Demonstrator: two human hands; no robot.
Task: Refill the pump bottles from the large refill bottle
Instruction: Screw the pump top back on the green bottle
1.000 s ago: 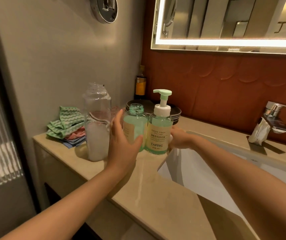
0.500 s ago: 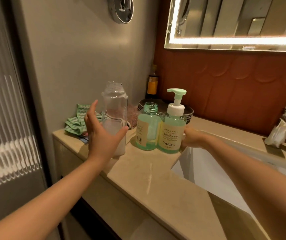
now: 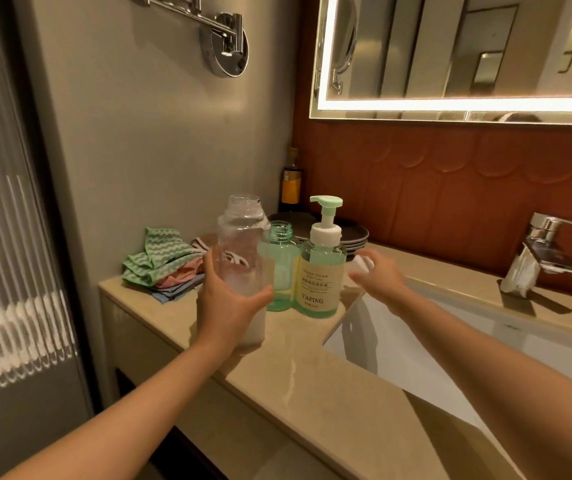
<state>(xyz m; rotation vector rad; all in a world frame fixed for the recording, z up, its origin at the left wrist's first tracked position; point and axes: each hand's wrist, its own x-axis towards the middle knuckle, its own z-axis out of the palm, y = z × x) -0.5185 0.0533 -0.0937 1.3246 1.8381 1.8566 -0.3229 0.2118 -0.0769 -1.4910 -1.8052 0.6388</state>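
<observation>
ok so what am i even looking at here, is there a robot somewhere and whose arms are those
No robot here. These are a person's two bare arms, seen from a single wide-angle camera worn on their head, looking forward and down at a bathroom counter.

The left hand grips a large clear refill bottle. It is open at the top, with whitish liquid low inside. Beside it stand an uncapped green bottle and a pump bottle with its pump on. The right hand hovers open next to the pump bottle, holding nothing; it is blurred.

Further back lie folded cloths, a stack of dark plates and, in the corner, a dark bottle. To the right are the sink and the tap.
</observation>
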